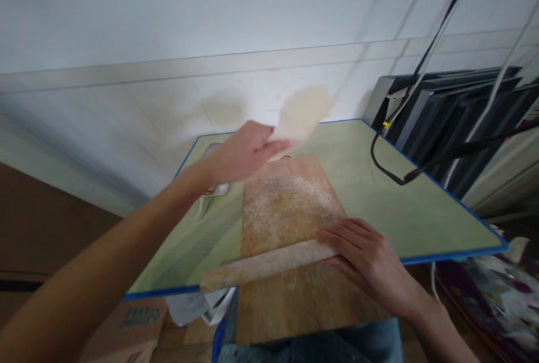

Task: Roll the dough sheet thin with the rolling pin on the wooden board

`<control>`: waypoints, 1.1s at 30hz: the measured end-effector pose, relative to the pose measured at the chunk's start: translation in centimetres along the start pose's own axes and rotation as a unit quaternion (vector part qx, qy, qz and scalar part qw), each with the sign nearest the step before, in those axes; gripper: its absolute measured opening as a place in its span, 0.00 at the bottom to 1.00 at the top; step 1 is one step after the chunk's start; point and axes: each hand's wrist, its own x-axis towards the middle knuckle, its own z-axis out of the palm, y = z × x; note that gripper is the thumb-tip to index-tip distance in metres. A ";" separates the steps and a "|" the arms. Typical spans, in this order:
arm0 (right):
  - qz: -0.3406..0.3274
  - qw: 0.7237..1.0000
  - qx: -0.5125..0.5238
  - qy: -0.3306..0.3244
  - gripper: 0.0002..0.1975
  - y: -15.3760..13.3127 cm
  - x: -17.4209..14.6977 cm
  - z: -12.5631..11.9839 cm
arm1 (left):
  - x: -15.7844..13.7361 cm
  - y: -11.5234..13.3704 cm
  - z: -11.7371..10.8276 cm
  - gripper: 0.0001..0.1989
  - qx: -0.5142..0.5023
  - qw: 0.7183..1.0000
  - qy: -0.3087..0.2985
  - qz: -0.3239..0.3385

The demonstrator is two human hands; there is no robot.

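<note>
Raised over the far end of the board, my left hand [248, 149] pinches the edge of a thin, pale sheet of dough [305, 113], which is smeared by motion. My right hand [362, 248] grips the right end of a flour-dusted wooden rolling pin [269, 262]. The pin lies crosswise on a wooden cutting board [290, 309], its left end sticking out past the board's side. White flour [290, 194] covers the far half of the board. The board's near end hangs over the table edge, above my lap.
The board lies on a pale green table [379, 177] with blue edging, against a white wall [189, 9]. A phone-like device [219, 189] with a white cable is partly behind my left wrist. Dark flat panels [458, 121] and hanging black cables [402, 180] are at the right. A cardboard box [130, 329] stands below.
</note>
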 end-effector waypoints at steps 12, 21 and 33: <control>-0.031 0.999 0.016 0.008 0.13 -0.2 0.3 -0.2 | -5.2 -6.7 1.9 0.30 0.198 0.907 -0.328 0.176; -0.101 0.994 0.011 0.040 0.10 -0.2 0.1 -0.5 | -3.3 -8.8 5.3 0.31 0.356 0.886 -0.235 0.184; -0.076 0.996 0.043 0.013 0.13 2.6 0.7 -0.9 | -0.6 -9.1 5.2 0.32 0.305 0.899 -0.231 0.215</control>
